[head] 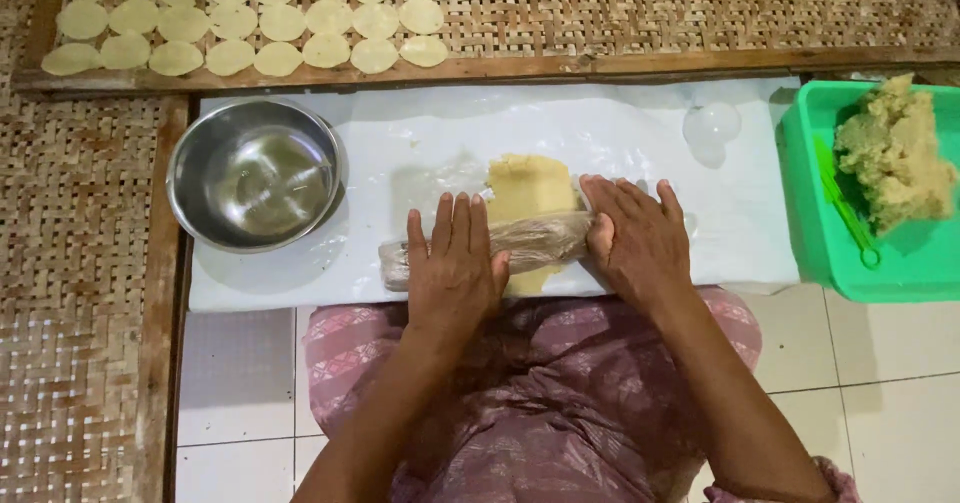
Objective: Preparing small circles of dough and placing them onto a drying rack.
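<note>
Here, both hands are lying flat and open, palms down, on a plastic-wrapped rolling pin [530,243], pressing on it rather than gripping it. The left hand [452,263] is resting on the pin's left half with fingers straight and close together, pointing away from the person. The right hand [632,238] is covering the pin's right end, fingers slightly spread and angled away to the upper left.

The rolling pin is lying with its long axis running left to right across the board, its right end sitting a little farther from the person than its left end, which is sticking out past the left hand. It is lying across a flattened sheet of pale yellow dough [530,188], whose long axis is running away from the person, crosswise to the pin. The dough is sitting near the middle of a white plastic-covered board [620,123].

A steel bowl [255,173] is standing on the board's left end. A green tray [905,263] to the right is holding a lump of dough [895,153] and a green tool [845,208]. Round dough discs [250,18] are lying in rows on a woven mat [650,8] beyond the board.
</note>
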